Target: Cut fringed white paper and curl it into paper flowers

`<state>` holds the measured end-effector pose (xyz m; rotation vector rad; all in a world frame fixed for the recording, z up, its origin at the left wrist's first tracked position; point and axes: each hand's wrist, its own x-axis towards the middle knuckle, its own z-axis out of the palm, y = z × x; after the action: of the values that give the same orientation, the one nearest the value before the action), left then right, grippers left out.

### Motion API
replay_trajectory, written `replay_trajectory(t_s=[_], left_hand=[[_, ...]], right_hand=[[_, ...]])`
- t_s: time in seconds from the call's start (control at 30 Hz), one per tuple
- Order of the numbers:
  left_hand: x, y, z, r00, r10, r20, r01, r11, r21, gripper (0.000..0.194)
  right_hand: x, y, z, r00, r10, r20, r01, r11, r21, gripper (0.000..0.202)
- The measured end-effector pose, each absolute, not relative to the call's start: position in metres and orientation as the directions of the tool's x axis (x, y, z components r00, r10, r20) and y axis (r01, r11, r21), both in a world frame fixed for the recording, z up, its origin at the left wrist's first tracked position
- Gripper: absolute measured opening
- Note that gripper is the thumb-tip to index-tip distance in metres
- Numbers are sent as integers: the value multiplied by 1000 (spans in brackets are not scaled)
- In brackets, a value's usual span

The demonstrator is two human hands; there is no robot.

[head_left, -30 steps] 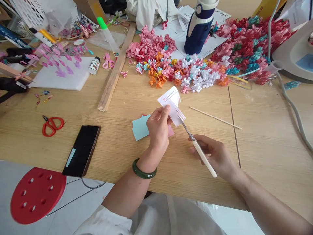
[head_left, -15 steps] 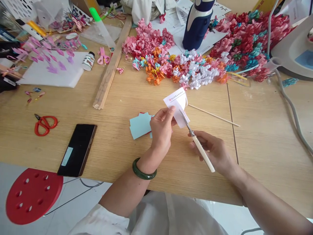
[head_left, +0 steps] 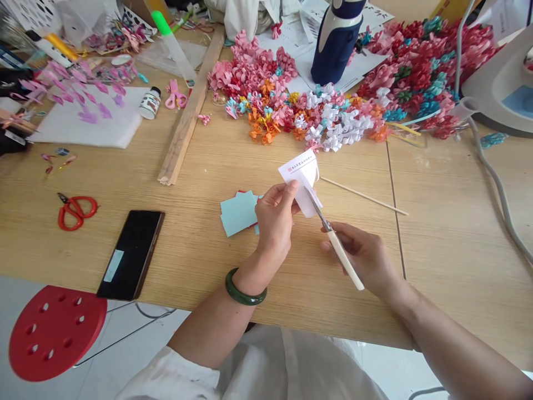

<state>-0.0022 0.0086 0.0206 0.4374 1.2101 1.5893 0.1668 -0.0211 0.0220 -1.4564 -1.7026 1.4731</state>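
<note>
Paper [head_left: 302,171] sits above the table [head_left: 200,261], pinched by fingers of the left hand [head_left: 275,222], while scissors [head_left: 345,259], held in the right hand's [head_left: 366,253] curled fingers, reach farther over it than 1 second ago, so cutting seems under way.

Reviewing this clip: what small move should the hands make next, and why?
Probably one short snip into the white paper, holding it steady: the left hand pinches it with the thumb on top, the right hand holds the white-handled scissors, and their blades lie at the paper, tips short of the printed line.
</note>
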Motion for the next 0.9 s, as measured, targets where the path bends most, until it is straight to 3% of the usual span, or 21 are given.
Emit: replay_trajectory(t_s=[0.9], left_hand=[[2,4,22,-372,872,-319,-401,159,902,34]], right_hand=[[167,-17,24,-366,885,-287,370,-144,-918,44]])
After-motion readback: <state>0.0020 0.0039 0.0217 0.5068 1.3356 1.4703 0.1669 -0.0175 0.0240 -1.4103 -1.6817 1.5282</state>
